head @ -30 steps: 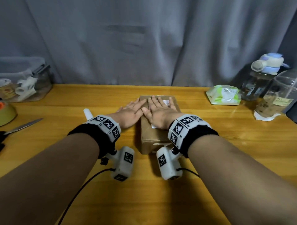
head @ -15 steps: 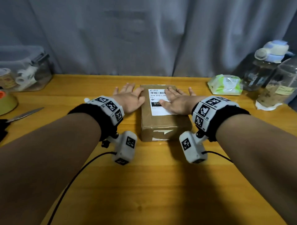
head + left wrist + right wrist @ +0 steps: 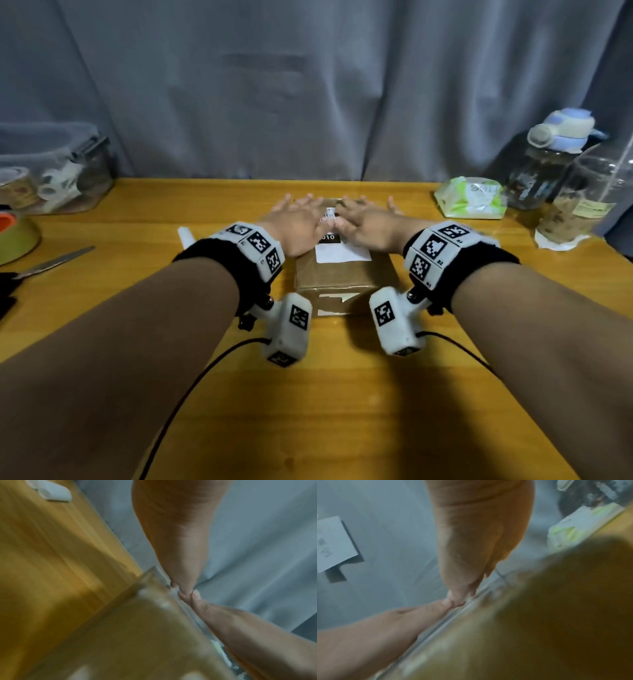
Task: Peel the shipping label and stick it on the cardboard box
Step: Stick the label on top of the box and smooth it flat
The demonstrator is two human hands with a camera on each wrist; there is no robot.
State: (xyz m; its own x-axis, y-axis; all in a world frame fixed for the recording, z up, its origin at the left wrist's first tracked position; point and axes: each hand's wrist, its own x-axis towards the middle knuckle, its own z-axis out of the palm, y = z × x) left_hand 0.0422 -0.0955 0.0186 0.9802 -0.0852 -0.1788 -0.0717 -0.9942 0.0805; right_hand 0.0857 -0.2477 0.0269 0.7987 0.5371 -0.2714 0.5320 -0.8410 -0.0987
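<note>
A brown cardboard box (image 3: 337,279) lies in the middle of the wooden table, with a white shipping label (image 3: 342,251) stuck on its top. My left hand (image 3: 298,219) lies flat with spread fingers on the left part of the label. My right hand (image 3: 364,219) lies flat beside it on the right part, and the two thumbs meet over the label. Most of the label's far half is hidden under the hands. In the blurred wrist views the box (image 3: 137,635) (image 3: 505,635) fills the lower part, with both thumbs touching above it.
A white strip (image 3: 186,236) lies left of the box. Scissors (image 3: 51,263), a tape roll (image 3: 15,234) and a clear bin (image 3: 51,171) sit at the left. A wipes pack (image 3: 471,202) and two bottles (image 3: 555,161) stand at the right. A grey curtain hangs behind.
The hands had parted to the box's sides half a second ago, baring the label. Now both have come back together and lie flat over the label's far part.
</note>
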